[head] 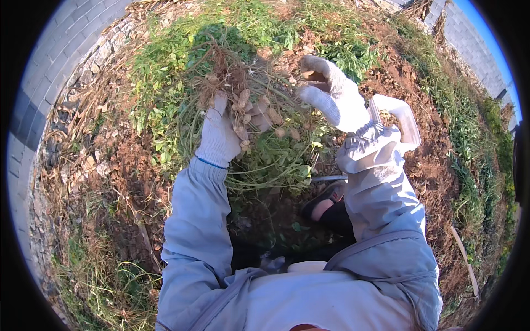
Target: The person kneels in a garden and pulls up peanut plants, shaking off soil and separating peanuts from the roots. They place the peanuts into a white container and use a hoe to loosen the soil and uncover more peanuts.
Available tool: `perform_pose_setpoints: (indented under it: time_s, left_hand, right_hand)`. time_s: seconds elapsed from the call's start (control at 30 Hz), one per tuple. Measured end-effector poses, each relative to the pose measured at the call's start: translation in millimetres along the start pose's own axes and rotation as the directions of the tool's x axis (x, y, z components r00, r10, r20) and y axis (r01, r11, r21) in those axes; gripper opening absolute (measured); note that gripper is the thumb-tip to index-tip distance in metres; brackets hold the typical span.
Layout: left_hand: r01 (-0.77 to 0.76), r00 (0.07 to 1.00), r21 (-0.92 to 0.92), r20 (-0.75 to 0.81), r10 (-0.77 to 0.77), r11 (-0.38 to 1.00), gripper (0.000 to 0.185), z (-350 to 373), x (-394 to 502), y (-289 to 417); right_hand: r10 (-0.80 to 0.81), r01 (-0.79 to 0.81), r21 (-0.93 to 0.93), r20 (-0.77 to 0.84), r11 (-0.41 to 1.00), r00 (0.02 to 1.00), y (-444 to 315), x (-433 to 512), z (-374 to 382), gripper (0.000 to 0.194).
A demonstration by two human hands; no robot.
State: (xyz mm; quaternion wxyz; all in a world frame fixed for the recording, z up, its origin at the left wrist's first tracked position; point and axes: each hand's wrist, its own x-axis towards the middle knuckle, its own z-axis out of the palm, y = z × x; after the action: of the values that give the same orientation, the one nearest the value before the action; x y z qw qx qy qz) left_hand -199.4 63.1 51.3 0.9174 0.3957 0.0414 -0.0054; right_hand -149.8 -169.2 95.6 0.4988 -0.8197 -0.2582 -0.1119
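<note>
My left hand [217, 136], in a white knit glove, grips an uprooted peanut plant by its root end. Brown roots [221, 62] stick up above the glove. Several pale peanut pods [244, 99] hang on the clump beside my fingers. Its green stems and leaves [277, 153] spread out below and around it. To the right, my right hand [331, 93], gloved too, is raised with thumb and fingers curved apart. A small tan patch shows at its fingertips; whether it is a pod or soiled glove I cannot tell. Behind my right wrist stands a white plastic tub [410, 120] holding loose peanuts [389, 118].
Leafy peanut plants [165, 62] lie across the reddish soil [430, 182] ahead. Dry stalks [83, 132] cover the left side, near a grey block wall [54, 53]. My shoe [325, 198] is beside a pale rod [329, 178]. A stick [466, 260] lies at right.
</note>
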Motion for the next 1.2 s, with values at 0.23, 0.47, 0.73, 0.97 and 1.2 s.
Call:
perform_pose_setpoints:
  time_s: [0.23, 0.47, 0.73, 0.97, 1.2]
  left_hand:
    - [0.053, 0.996, -0.011, 0.069, -0.052, 0.999, 0.065, -12.5, -1.8, 1.5]
    - [-0.031, 0.998, -0.084, 0.054, 0.036, 0.996, 0.059, -14.9, 3.5, -16.6]
    - [0.157, 0.912, -0.252, 0.408, -0.042, 0.955, 0.064, -59.8, 18.2, -12.3]
    - [-0.017, 1.0, 0.087, -0.015, 0.018, 0.996, 0.06, -21.0, -2.2, -21.1]
    - [-0.044, 0.982, 0.011, -0.184, 0.045, 0.999, 0.053, -5.8, -9.5, -19.9]
  right_hand:
    - [-0.071, 0.049, 0.141, 0.159, 0.989, 0.985, -19.9, -89.0, 41.3, 0.037]
    - [0.221, -0.21, -0.094, 0.13, 0.973, 0.967, 2.9, -67.6, 96.2, 0.057]
    - [0.509, -0.615, 0.151, 0.429, 0.774, 0.746, -10.7, -57.0, 75.1, 0.041]
    - [0.289, -0.319, -0.017, 0.473, 0.948, 0.832, 6.7, -63.2, 83.9, 0.044]
    - [0.342, -0.253, -0.239, 0.494, 0.937, 0.799, 4.6, -64.7, 91.8, 0.043]
